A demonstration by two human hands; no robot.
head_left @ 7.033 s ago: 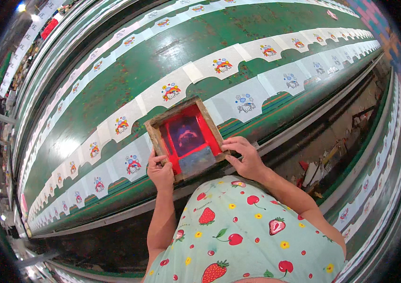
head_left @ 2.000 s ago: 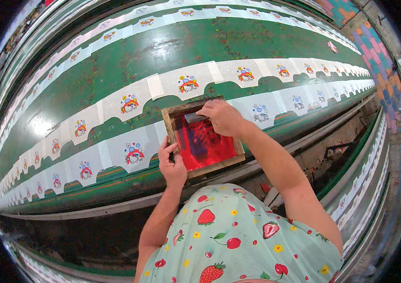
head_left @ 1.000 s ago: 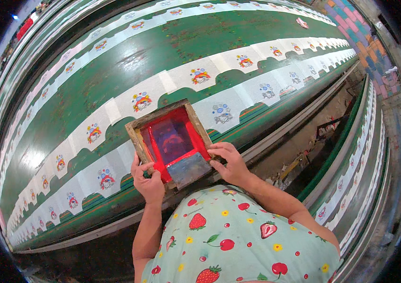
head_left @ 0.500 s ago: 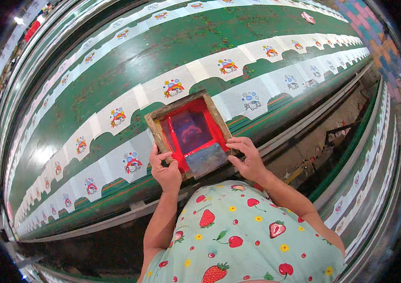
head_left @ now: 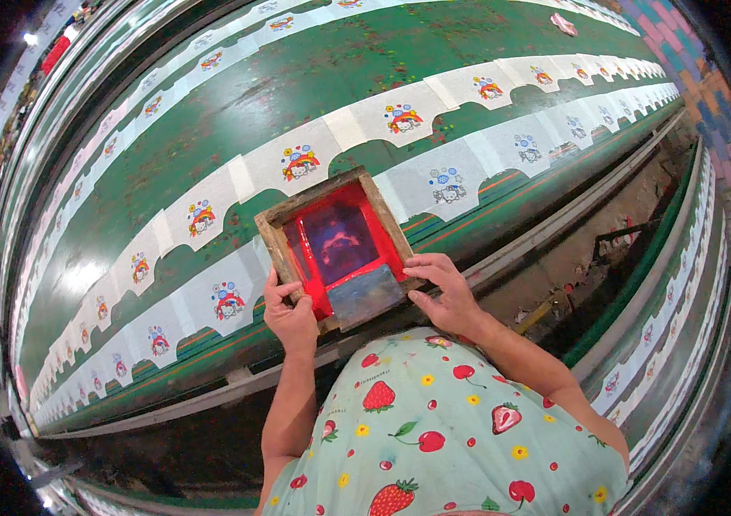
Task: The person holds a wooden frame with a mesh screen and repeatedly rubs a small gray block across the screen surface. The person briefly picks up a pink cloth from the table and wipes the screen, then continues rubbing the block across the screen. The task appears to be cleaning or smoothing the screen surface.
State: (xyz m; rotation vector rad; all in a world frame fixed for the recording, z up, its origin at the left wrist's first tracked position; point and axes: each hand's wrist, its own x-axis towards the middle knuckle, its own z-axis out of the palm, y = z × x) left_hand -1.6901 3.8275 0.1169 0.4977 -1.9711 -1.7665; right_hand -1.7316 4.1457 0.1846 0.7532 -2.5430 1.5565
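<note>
My left hand (head_left: 291, 314) grips the near left side of a wooden screen frame (head_left: 388, 211). My right hand (head_left: 443, 292) grips its right side near the front corner. Inside the frame, red ink borders a dark purple mesh (head_left: 335, 241) with a faint motif. A flat grey blade (head_left: 367, 297) rests across its near end. The frame covers part of the nearer row of white cloth pieces (head_left: 490, 153) on the long green table (head_left: 211, 107). To the right their prints are blue and grey; to the left they include red. A farther row (head_left: 341, 131) carries multicoloured prints.
More rows of printed pieces (head_left: 254, 34) line the table's far side, with a small pink item (head_left: 563, 24) near it. A dark gap with debris (head_left: 623, 241) separates the table from another printed-piece table (head_left: 666, 318) at right. Coloured paving (head_left: 684, 43) is at upper right.
Two seconds ago my right hand held the blade over the mesh; now the blade lies at the near end and both hands grip the frame. The frame has shifted slightly in view since then.
</note>
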